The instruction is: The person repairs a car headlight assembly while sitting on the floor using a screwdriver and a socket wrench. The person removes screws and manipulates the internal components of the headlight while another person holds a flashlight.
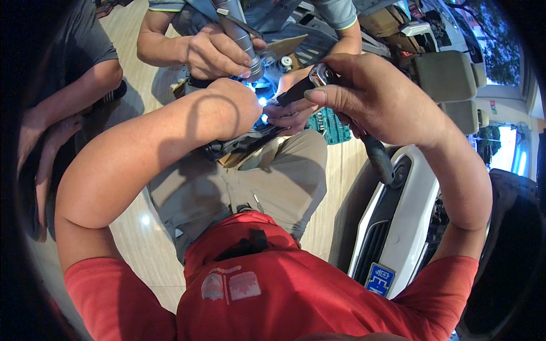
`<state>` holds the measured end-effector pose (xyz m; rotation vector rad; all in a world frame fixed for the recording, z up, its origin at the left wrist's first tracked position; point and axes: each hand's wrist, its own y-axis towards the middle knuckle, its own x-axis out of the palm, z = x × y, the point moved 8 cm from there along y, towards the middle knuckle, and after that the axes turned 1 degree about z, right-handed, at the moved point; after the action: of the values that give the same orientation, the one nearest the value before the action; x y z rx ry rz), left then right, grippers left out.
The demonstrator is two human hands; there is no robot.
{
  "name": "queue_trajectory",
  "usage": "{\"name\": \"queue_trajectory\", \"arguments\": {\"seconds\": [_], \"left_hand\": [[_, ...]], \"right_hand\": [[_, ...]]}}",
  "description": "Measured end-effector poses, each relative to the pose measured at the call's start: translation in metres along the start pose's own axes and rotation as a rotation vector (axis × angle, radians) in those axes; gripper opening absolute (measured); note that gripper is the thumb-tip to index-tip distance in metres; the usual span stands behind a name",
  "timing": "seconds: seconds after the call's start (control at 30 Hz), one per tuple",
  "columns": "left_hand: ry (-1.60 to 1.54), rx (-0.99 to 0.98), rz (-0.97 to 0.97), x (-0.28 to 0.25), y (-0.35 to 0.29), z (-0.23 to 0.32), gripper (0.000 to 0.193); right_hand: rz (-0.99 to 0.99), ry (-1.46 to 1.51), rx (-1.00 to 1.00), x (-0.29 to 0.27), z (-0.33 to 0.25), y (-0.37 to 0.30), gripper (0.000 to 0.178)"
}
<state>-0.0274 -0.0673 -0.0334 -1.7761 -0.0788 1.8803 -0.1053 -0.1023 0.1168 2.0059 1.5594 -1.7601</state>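
My right hand [378, 94] is closed round what looks like a ratchet wrench. Its silver head [323, 74] shows by my thumb, with a black socket-like piece [294, 92] pointing down-left. The black handle [376, 156] comes out below my palm. My left hand [236, 105] reaches in beside a dark part [242, 142] above my lap; its fingers are hidden behind the wrist. Facing me, a co-worker's hand [219, 51] grips a grey cylindrical flashlight [242, 42] over the brightly lit spot. That person's other hand [290, 116] touches the work from the right.
A green tool case [331, 124] lies open beyond the work. To my right is a white car bumper [406, 221] with a blue plate. Grey seats [443, 77] and cardboard boxes [384, 23] are behind. Another person's arm [74, 94] is at far left.
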Motion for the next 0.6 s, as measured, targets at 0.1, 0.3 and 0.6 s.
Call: {"name": "queue_trajectory", "arguments": {"seconds": [0.1, 0.3, 0.6], "left_hand": [[-0.003, 0.034, 0.025, 0.000, 0.001, 0.003, 0.023], [0.006, 0.065, 0.026, -0.001, -0.002, 0.006, 0.021], [0.017, 0.058, 0.041, 0.002, -0.001, 0.004, 0.021]], "right_hand": [[0.188, -0.181, -0.204, -0.004, -0.008, -0.006, 0.029], [0.386, -0.878, -0.736, -0.012, -0.039, -0.016, 0.028], [0.167, -0.124, -0.245, -0.010, -0.014, -0.003, 0.037]]}}
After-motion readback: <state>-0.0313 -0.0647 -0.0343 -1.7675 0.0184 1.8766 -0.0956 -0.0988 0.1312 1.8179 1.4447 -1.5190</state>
